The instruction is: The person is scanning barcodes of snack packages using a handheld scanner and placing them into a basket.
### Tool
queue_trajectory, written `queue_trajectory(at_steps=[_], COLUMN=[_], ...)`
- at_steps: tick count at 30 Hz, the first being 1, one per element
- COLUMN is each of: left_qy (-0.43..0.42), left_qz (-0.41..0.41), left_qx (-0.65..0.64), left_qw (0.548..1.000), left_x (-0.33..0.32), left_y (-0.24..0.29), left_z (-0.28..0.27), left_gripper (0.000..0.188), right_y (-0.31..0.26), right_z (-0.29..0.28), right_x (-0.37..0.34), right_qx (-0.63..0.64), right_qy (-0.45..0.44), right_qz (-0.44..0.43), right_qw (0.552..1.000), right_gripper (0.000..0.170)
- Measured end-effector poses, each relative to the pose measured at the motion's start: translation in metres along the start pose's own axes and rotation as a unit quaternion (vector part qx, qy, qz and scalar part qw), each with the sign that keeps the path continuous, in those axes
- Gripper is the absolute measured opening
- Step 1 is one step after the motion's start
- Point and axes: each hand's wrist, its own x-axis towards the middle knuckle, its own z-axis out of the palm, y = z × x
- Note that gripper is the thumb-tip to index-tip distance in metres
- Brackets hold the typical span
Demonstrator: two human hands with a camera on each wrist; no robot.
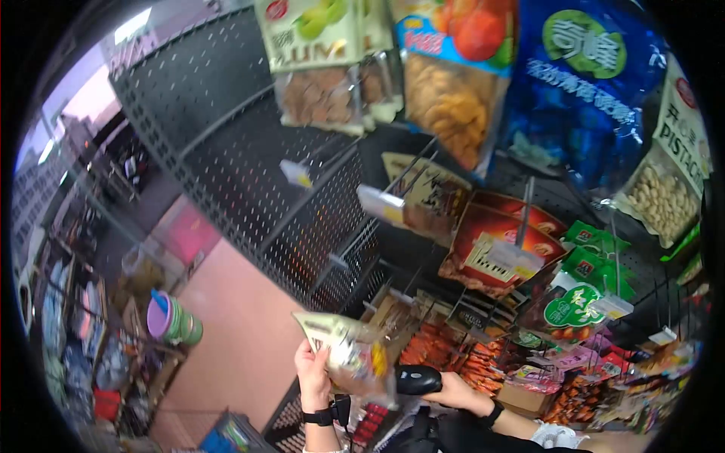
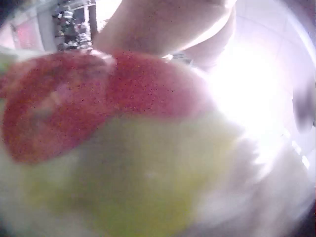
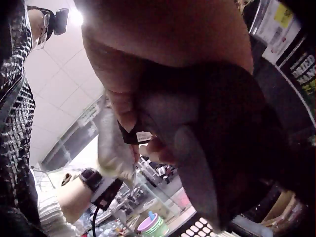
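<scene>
Near middle, the left hand [image 1: 313,370] has its grip closed on a bag [image 1: 359,361]; the right hand [image 1: 457,392] has its grip curled round a scanner [image 1: 417,380] just right of the bag. A bucket [image 1: 178,325] stands farther left.

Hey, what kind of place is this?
Probably a shop's snack section: a pistachio bag and other packets hang on a perforated black rack, with price tags out front, and the right hand holds what looks like a scanner.
</scene>
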Motion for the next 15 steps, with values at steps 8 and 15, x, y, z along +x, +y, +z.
queue_trajectory(at_steps=[8, 15], left_qy=[-0.071, -0.135], left_qz=[0.094, 0.106], left_qx=[0.093, -0.009], left_qw=[0.989, 0.985], left_x=[0.106, 0.135], left_y=[0.007, -0.006], left_z=[0.109, 0.14], left_gripper=[0.014, 0.018], right_y=[0.021, 0.044], right_z=[-0.013, -0.001], right_x=[-0.061, -0.095], right_qx=[0.103, 0.187], right_qy=[0.216, 0.289], right_qz=[0.142, 0.17], right_qw=[0.961, 0.923], right_gripper=[0.032, 0.035])
